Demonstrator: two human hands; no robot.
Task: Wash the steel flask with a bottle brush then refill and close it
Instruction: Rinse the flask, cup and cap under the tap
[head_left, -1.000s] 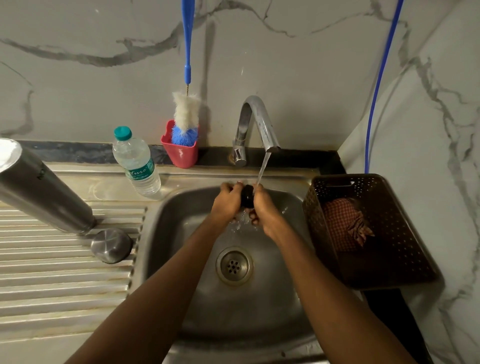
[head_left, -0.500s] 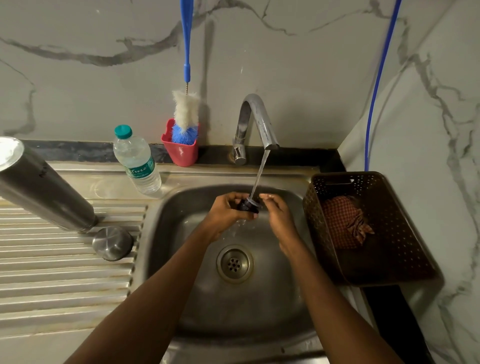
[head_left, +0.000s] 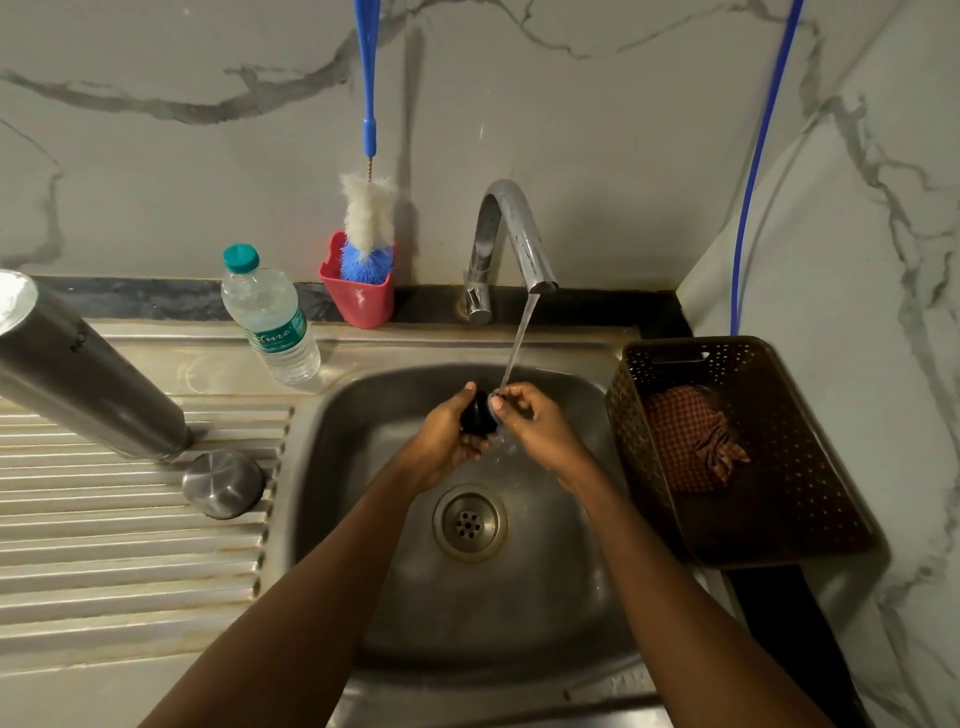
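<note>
The steel flask (head_left: 88, 371) stands upside down on the ribbed drainboard at the left, its steel cap (head_left: 222, 483) beside it. Over the sink (head_left: 566, 597), my left hand (head_left: 441, 441) grips a small black stopper (head_left: 478, 413) under the running tap water. My right hand (head_left: 535, 428) pinches the stopper's right side with its fingertips. The bottle brush (head_left: 368, 218), white and blue bristles on a blue handle, stands in a red cup (head_left: 358, 301) against the wall.
A plastic water bottle (head_left: 270, 317) with a teal cap stands behind the sink's left corner. The chrome tap (head_left: 511, 239) runs. A brown perforated basket (head_left: 737, 447) holding a checked cloth sits right of the sink. A blue hose (head_left: 753, 171) hangs on the wall.
My hands have turned the black stopper under the stream; the left hand now wraps it from the left while the right fingertips work its right side. Flask, cap and brush have not moved.
</note>
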